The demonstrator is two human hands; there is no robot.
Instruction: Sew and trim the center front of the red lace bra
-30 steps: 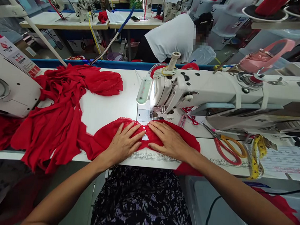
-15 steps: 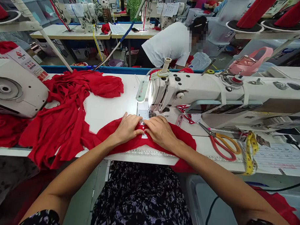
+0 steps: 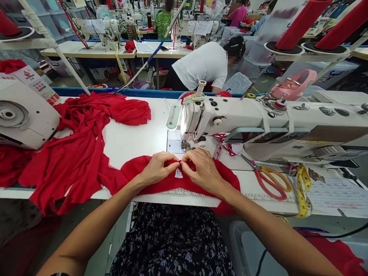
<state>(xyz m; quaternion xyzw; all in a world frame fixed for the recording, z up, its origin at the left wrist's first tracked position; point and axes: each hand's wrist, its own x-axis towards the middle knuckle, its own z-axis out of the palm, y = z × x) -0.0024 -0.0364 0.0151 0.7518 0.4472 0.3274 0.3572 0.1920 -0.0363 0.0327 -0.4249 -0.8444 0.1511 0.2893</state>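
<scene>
Red fabric (image 3: 225, 175) lies spread along the front of the sewing table, in front of the sewing machine (image 3: 233, 115). My left hand (image 3: 159, 167) pinches its upper edge between thumb and fingers. Right beside it, my right hand (image 3: 201, 166) pinches the same edge, the fingertips of both hands almost meeting. Below the fingertips a small white patch shows at a gap in the fabric. The presser foot (image 3: 186, 145) is just beyond my fingers, and the fabric edge appears to be in front of it. Fingers hide part of the edge.
Scissors (image 3: 271, 181) with orange and red handles and a yellow tape measure (image 3: 303, 190) lie on the right. A heap of red fabric pieces (image 3: 81, 138) covers the left side and hangs over the front edge. A co-worker (image 3: 201, 66) bends down behind the table.
Both hands have drawn slightly back from the presser foot, and their fingertips have come together, now pinching the fabric edge. Earlier the hands lay flatter on the fabric. The view has shifted slightly.
</scene>
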